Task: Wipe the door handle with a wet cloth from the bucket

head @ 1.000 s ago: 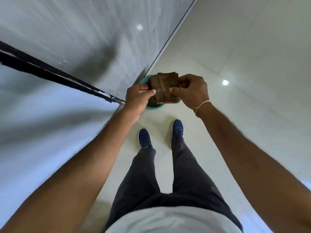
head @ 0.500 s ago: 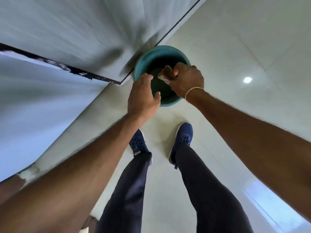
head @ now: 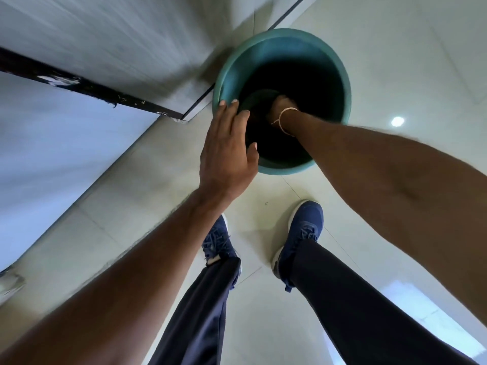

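Note:
A teal plastic bucket (head: 341, 75) stands on the pale tiled floor just ahead of my feet, its inside dark. My right hand (head: 279, 106), with a thin bracelet at the wrist, reaches deep into the bucket, and its fingers are lost in the shadow. The brown cloth cannot be made out in there. My left hand (head: 226, 154) hovers over the bucket's near-left rim, fingers spread and holding nothing. No door handle is in view.
A grey wall panel with a black strip (head: 79, 85) runs along the left, ending at a corner beside the bucket. My blue shoes (head: 303, 233) stand on the tiles just behind the bucket. Open floor stretches to the right.
I have bent down toward the bucket. My left hand let go of the cloth, and my right hand carried it down from rim height into the bucket.

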{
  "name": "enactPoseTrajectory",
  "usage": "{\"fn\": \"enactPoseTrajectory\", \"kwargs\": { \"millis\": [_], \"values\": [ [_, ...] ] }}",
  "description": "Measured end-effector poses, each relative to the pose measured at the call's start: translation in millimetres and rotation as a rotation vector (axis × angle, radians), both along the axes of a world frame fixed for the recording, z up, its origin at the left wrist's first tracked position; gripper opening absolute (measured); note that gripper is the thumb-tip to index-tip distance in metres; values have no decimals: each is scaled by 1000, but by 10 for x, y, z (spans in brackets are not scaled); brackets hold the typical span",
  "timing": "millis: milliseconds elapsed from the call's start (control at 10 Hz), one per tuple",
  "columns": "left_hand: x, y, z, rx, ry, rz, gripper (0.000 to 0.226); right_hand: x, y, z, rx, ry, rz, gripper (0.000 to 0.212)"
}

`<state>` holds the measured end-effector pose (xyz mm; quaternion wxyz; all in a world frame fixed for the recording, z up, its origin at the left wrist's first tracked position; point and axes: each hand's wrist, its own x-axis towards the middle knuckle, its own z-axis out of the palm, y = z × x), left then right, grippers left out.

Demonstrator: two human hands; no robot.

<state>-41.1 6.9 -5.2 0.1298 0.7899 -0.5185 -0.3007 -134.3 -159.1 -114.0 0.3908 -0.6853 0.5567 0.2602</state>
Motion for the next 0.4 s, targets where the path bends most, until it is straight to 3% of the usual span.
{"fn": "enactPoseTrajectory", "kwargs": {
  "millis": [200,400],
  "values": [
    [29,37,125,23,35,5,63,-26,-19,259,-106,4,23,56],
    [138,-109,864,-4,60,52,71,-221,72,1205,-215,-144,-9,45]
  ]
}}
